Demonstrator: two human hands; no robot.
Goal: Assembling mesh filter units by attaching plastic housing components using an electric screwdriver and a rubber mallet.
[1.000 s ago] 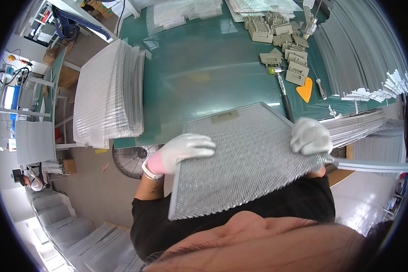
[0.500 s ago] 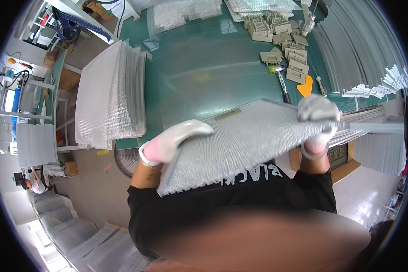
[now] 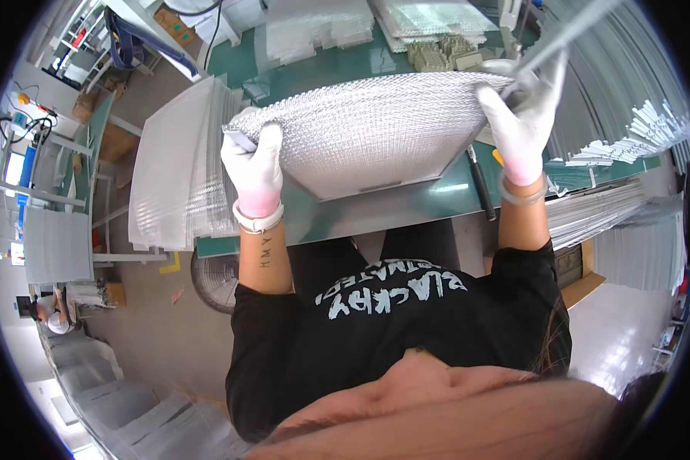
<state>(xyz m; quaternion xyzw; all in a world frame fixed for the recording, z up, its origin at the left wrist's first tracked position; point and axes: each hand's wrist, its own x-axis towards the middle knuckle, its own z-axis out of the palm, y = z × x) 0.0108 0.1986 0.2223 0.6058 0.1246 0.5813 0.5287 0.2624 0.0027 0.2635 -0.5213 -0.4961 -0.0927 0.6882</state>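
Note:
A silver, mesh-faced filter panel [image 3: 383, 130] is tilted up above the green table [image 3: 295, 230], its lower edge framed by a thin strip. My left hand [image 3: 254, 165], in a white glove, is closed on the panel's left corner, thumb on the near face. At the opposite corner, my gloved right hand [image 3: 523, 126] has its thumb against the panel and its other fingers partly hidden behind. A light grey strip [image 3: 571, 37], blurred, runs from beside the right hand towards the upper right. Whether that hand also grips the strip, I cannot tell.
Translucent sheets [image 3: 176, 169] are stacked at the left. Beige plastic pieces [image 3: 441, 55] lie at the back, a hammer [image 3: 481, 184] at the table's near right. Long grey strips [image 3: 602, 92] are piled right. A fan [image 3: 213, 280] stands below the table; another person [image 3: 54, 313] is far left.
Both hands have lifted the panel away from my body, up and over the table, and tipped it. My left hand has shifted its hold to a corner. The light grey strip now shows at upper right.

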